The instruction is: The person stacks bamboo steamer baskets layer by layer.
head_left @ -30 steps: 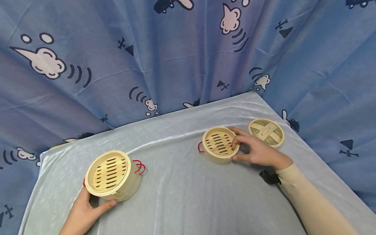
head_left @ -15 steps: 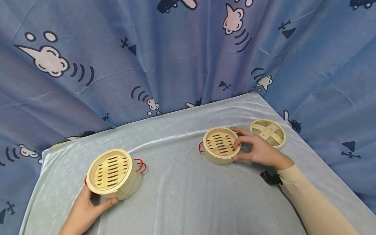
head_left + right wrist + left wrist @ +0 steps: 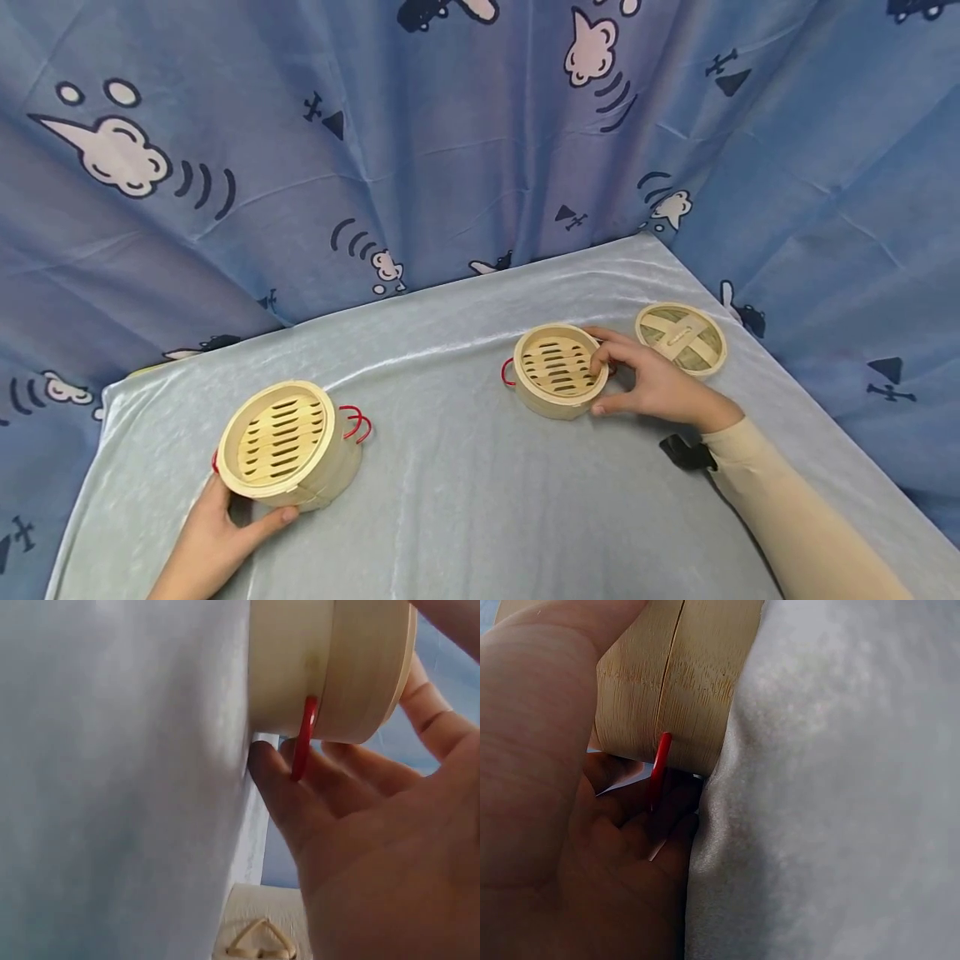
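On the left of the head view stands a stack of bamboo steamer baskets (image 3: 285, 442), its slatted inside facing up and two red loop handles on its right side. My left hand (image 3: 217, 537) holds its near left side, thumb in front; in the left wrist view a red handle (image 3: 660, 769) hangs beside the palm. Right of centre is a smaller-looking bamboo steamer basket (image 3: 558, 375). My right hand (image 3: 652, 379) grips its right side, a finger over the rim and the thumb at the near wall. In the right wrist view its red handle (image 3: 303, 742) shows before the fingers.
A round bamboo steamer lid (image 3: 682, 339) with crossed strips lies just beyond my right hand. Pale grey velvety cloth (image 3: 465, 492) covers the table. Blue patterned curtains (image 3: 450, 142) rise behind and along the right edge. A black device (image 3: 686, 452) sits at the right wrist.
The right hand and its steamer basket have shifted very slightly left. The left hand and its stack have stayed in place; the head view has swayed a little.
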